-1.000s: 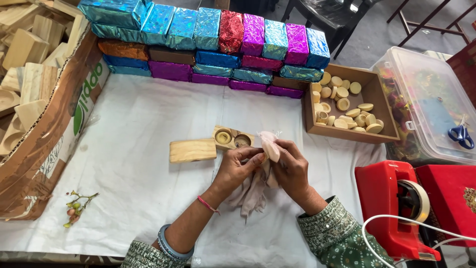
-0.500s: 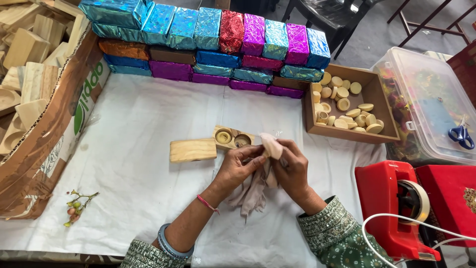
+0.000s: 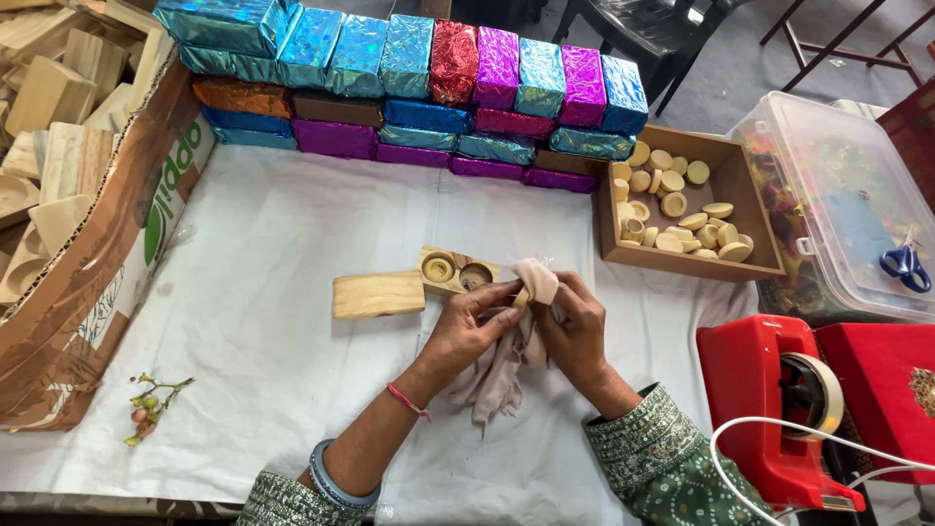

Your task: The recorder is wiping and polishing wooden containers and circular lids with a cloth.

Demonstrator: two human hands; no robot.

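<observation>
Cloth [image 3: 506,365], a pale beige rag, is bunched between both hands near the middle of the white-covered table [image 3: 273,253]; its upper end is wrapped over something small and rounded at the fingertips, and what lies under the wrap cannot be made out; the rest hangs loose toward the person in soft folds. The left hand [image 3: 467,326] has its fingers curled, thumb and forefinger pinching the cloth from the left; the right hand [image 3: 577,329] is closed around the wrapped end from the right, fingers pressed together over it.

By the look of it the cloth is light and limp; it will drape and slip rather than hold a shape, so it is best taken in a bunched pinch near the wrapped end, where both hands already grip; a hold on the trailing tail alone would likely let the wrap fall open.

Just beyond the hands lies a small wooden block [image 3: 456,271] with two round hollows, and touching its left end a plain wooden slab [image 3: 378,294]; both look stiff and hard. A shallow wooden tray [image 3: 755,234] of pale round discs [image 3: 682,219] stands to the right, well apart from the hands; foil-wrapped packets [image 3: 419,88] in blue, purple and red are stacked along the far edge. A cardboard box [image 3: 88,282] of wooden pieces sits at the left, a red tape dispenser [image 3: 769,399] at the near right, a clear plastic tub [image 3: 838,195] beyond it; a small sprig [image 3: 151,404] lies near the box.
</observation>
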